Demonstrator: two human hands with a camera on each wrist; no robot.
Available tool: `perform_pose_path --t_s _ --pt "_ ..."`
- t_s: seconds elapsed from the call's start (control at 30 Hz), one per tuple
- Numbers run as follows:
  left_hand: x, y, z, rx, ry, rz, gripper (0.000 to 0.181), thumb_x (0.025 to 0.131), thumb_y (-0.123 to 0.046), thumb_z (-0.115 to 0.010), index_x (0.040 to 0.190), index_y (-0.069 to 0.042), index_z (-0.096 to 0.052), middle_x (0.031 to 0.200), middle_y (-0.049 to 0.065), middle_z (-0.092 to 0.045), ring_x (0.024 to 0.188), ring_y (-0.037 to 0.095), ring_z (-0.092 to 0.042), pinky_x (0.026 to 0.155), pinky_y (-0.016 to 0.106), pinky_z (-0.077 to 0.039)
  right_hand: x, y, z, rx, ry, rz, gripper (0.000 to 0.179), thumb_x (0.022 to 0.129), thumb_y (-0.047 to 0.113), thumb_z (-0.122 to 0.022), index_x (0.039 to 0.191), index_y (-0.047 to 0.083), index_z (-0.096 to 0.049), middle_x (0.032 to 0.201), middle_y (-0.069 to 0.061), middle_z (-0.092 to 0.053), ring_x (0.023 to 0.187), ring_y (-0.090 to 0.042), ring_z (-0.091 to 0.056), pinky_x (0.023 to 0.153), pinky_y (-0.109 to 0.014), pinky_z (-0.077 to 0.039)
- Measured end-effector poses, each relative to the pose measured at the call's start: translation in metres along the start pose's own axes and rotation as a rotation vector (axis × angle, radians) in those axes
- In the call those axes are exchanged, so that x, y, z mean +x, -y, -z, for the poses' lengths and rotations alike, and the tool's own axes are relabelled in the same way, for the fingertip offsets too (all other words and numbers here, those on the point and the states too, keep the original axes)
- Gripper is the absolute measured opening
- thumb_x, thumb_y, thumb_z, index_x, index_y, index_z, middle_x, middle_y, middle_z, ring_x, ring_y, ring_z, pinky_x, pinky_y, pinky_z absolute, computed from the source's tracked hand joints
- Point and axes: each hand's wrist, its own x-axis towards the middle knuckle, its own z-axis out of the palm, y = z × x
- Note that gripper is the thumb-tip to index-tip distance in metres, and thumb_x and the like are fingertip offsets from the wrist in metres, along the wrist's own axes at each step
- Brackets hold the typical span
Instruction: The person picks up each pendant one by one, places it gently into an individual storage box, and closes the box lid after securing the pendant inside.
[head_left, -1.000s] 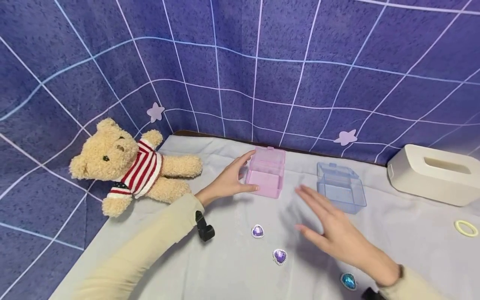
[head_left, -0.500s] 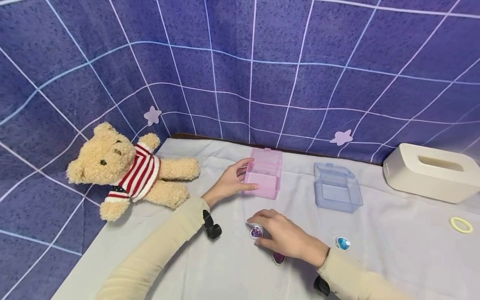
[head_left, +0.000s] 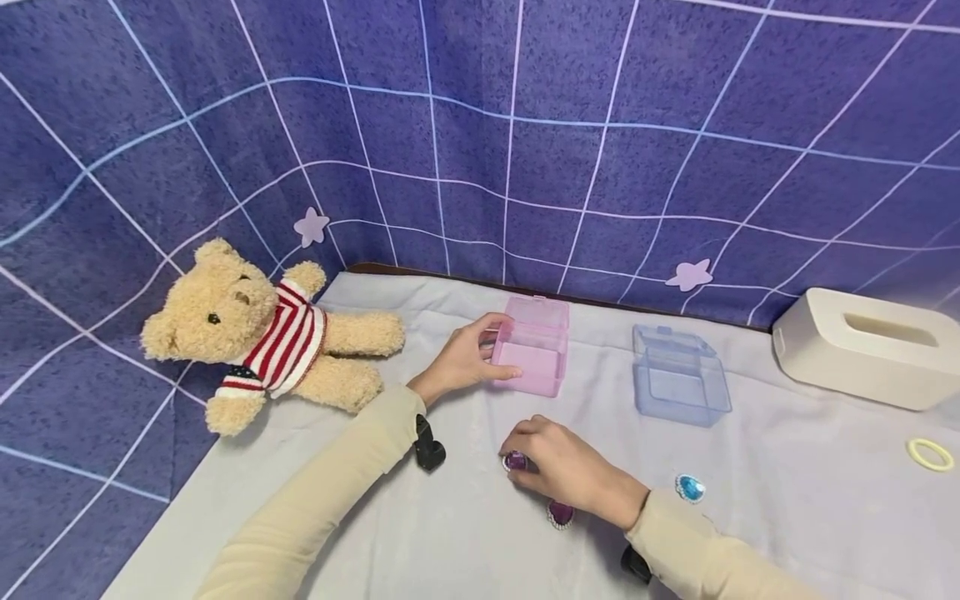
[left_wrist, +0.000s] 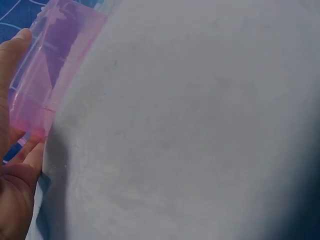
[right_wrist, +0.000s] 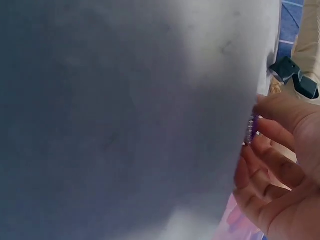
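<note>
My left hand [head_left: 467, 357] grips the left side of a see-through pink plastic box [head_left: 531, 367], thumb on its front and fingers behind. The box's lid stands open at the back. In the left wrist view the thumb and fingers straddle the pink box [left_wrist: 55, 65]. My right hand [head_left: 562, 467] pinches a purple heart-shaped gem [head_left: 514, 461] with a pearly rim, low over the cloth in front of the box. The right wrist view shows the gem [right_wrist: 251, 129] edge-on between thumb and finger. Another purple heart gem [head_left: 559, 514] lies partly beneath the right hand.
A blue heart gem [head_left: 690, 487] lies near the right sleeve. Behind it stands an open see-through blue box [head_left: 681, 392]. A cream tissue box [head_left: 862, 358] and a yellow ring [head_left: 930, 454] are at the right. A teddy bear [head_left: 262, 333] lies at the left by the purple curtain [head_left: 480, 125].
My right hand has come left and down from beside the blue box and taken hold of the nearer-box purple gem. The left hand keeps its hold on the pink box.
</note>
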Motion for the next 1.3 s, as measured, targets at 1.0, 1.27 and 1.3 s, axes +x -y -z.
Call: perform_pose_path --t_s 1.0,1.27,1.3 --pt "-0.001 0.011 -0.007 -0.021 0.001 -0.024 0.073 0.069 -0.002 -0.085 0.132 -0.012 -0.05 0.134 0.012 -0.055 0.126 0.027 -0.055 0.102 0.028 -0.052 0.065 -0.054 0.063 0.101 -0.324 -0.138 0.021 0.077 0.007 -0.075 0.096 0.001 -0.072 0.092 -0.01 -0.073 0.082 -0.024 -0.067 0.074 -0.035 -0.059" --pt "0.0 0.008 -0.004 -0.003 -0.037 -0.016 0.075 0.066 -0.009 -0.089 0.131 -0.013 -0.052 0.133 0.007 -0.057 0.123 0.024 -0.057 0.1 0.026 -0.053 0.086 -0.07 0.048 0.068 -0.21 -0.213 0.013 0.075 0.007 -0.076 0.088 0.004 -0.074 0.082 -0.006 -0.073 0.068 -0.016 -0.064 0.061 -0.025 -0.056" --pt "0.001 0.007 -0.003 0.001 -0.038 -0.021 0.074 0.066 -0.009 -0.089 0.13 -0.013 -0.052 0.133 0.007 -0.057 0.123 0.024 -0.057 0.099 0.026 -0.053 0.088 -0.072 0.047 0.061 -0.188 -0.215 0.011 0.075 0.006 -0.077 0.086 0.005 -0.074 0.079 -0.005 -0.073 0.066 -0.014 -0.064 0.06 -0.025 -0.055"
